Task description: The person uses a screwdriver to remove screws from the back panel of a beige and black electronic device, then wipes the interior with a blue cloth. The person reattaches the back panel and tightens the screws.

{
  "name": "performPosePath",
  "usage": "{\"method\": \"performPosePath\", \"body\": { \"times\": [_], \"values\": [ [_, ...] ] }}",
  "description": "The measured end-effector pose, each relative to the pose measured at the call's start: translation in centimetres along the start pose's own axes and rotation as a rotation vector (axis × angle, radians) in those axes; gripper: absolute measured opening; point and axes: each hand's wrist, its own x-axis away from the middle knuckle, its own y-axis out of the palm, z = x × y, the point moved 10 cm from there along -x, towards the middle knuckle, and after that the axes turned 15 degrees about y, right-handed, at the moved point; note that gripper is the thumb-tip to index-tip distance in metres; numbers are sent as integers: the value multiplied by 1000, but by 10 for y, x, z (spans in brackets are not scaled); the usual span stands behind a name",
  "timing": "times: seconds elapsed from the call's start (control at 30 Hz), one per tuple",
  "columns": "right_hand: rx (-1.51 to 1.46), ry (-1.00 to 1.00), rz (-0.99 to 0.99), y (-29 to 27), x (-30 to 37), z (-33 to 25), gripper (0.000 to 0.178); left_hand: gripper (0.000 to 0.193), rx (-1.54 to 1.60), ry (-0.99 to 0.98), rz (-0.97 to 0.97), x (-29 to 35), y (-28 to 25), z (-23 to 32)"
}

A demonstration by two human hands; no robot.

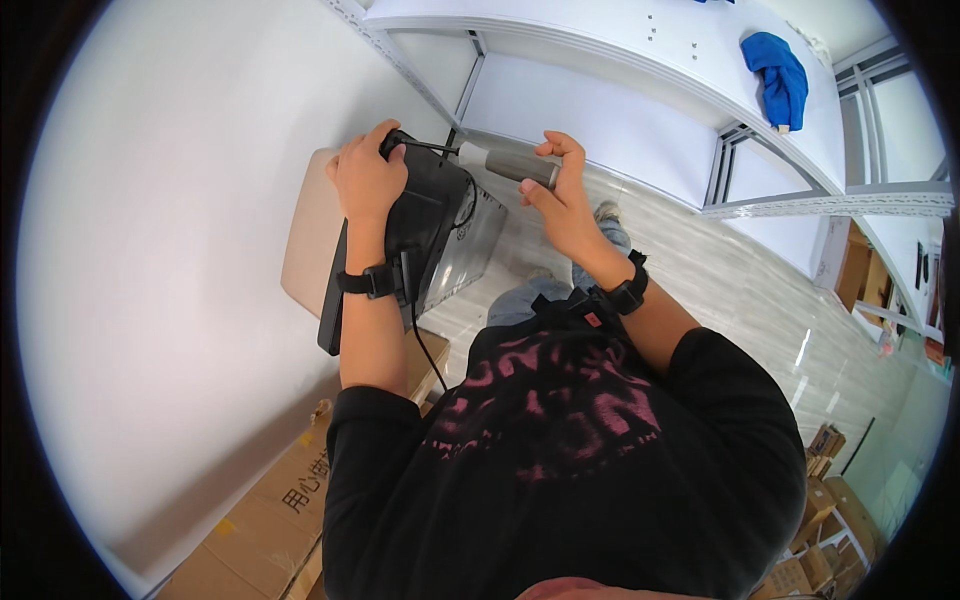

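Observation:
My right hand (567,205) has its thumb and fingers round the rear end of a screwdriver (510,167) with a grey handle and a pale collar. Its thin dark shaft points left toward my left hand (370,180). That hand is closed on a small black part (393,144), and the shaft's tip meets this part; the exact contact is hidden by the fingers. Below both hands lies a broad black object (418,215) with a thin black cable looping off its right side. It rests above a silver box-like thing (468,245). Black straps circle both wrists.
A beige panel (312,230) stands against the white wall at left. Cardboard boxes (265,510) lie at lower left, with more at lower right. Metal-framed white shelving (600,95) runs ahead, with a blue cloth item (778,80) on it. The floor (720,270) is grey.

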Motion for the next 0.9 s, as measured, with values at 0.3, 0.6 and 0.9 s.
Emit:
{"method": "performPosePath", "body": {
  "times": [0.3, 0.6, 0.9],
  "values": [
    [68, 98, -3, 2, -1, 1, 41, 29, 10, -16, 0, 1, 0, -4],
    [109, 106, -45, 1, -8, 4, 41, 28, 14, -11, 8, 0, -3, 2],
    [203, 62, -30, 5, -2, -6, 45, 28, 6, -21, -12, -2, -1, 3]
  ]
}}
